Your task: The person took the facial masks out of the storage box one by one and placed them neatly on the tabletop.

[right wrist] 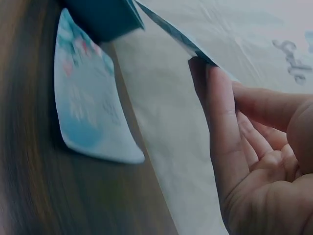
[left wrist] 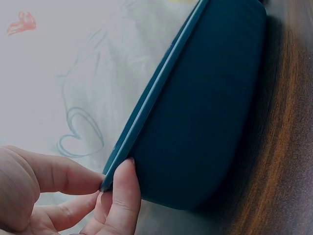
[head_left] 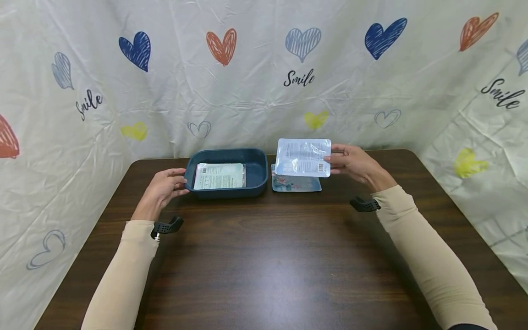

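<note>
My left hand pinches the left end of a dark blue plastic tub by its rim. The left wrist view shows the thumb and fingertips on either side of that rim. Inside the tub lies a flat pale green packet with printed text. At the tub's right, my right hand pinches a light blue foil packet by its right edge, its printed barcode side showing. This packet is raised over a blue flowered packet lying on the table, hiding part of it in the head view.
A dark wooden table spreads in front of both arms. White cloth with hearts and "Smile" lettering hangs behind the table and along its sides. Black straps with small devices sit at the left wrist and right wrist.
</note>
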### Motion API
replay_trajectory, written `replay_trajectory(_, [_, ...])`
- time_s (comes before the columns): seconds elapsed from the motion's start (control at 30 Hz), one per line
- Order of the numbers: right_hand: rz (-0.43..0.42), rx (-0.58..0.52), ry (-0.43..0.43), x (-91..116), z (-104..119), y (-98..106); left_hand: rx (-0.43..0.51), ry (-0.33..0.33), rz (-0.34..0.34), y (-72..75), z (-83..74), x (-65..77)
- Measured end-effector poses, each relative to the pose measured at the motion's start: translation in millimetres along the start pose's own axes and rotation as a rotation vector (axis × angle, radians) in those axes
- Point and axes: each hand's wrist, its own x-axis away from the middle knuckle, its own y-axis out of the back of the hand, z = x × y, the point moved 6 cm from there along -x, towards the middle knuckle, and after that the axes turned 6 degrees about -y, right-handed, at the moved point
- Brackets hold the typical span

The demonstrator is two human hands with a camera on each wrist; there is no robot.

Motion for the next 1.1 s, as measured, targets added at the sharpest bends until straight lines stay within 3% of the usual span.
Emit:
replay_trajectory(0.23, [-0.023,0.095,-0.025,10,-15,32,0.007,0.003,-0.004,0.1,0.9,-0.9])
replay_trajectory(0.6, [-0.057,0.030,-0.033,28,-40,84,-0.001,0.008,-0.016,1.3,0.4,-0.6])
replay_trajectory(0.9, [-0.095,0.098,-0.082,37,-57,114,0.006,0.007,-0.016,1.9,0.2,-0.1])
replay_trajectory(1.1, [-0.140,0.218,-0.135,39,-65,126,0.005,0.012,-0.016,1.8,0.6,0.0])
